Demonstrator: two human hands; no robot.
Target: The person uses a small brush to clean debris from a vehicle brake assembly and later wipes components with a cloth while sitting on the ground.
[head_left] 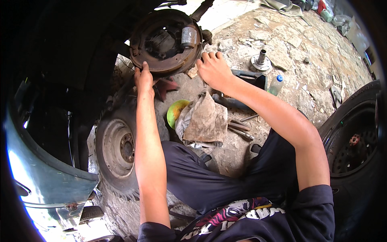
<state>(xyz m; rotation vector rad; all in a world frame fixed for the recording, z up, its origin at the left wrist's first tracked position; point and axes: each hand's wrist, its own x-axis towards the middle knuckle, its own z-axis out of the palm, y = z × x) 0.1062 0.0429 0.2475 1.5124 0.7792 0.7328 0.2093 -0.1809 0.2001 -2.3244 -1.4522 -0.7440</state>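
Observation:
A round, rusty brake backing plate (147,64) is mounted under the dark car body at upper left, with a short grey cylinder (188,37) at its right side. My left hand (144,78) grips the plate's lower left rim, its thumb on the front face and the other fingers partly hidden. Close to the lower right rim, my right hand (215,71) is curled into a fist. Whatever it holds is hidden by the fingers. Below the hands, a stained cloth (207,121) lies partly over a yellow-green bowl (174,112).
A wheel (117,147) lies beside my left arm; another tyre (350,141) stands at right. A flanged metal spindle (261,61) and a blue-capped bottle (276,84) are beyond my right forearm. Hand tools (240,130) lie by the cloth. A car panel (48,173) curves along the left.

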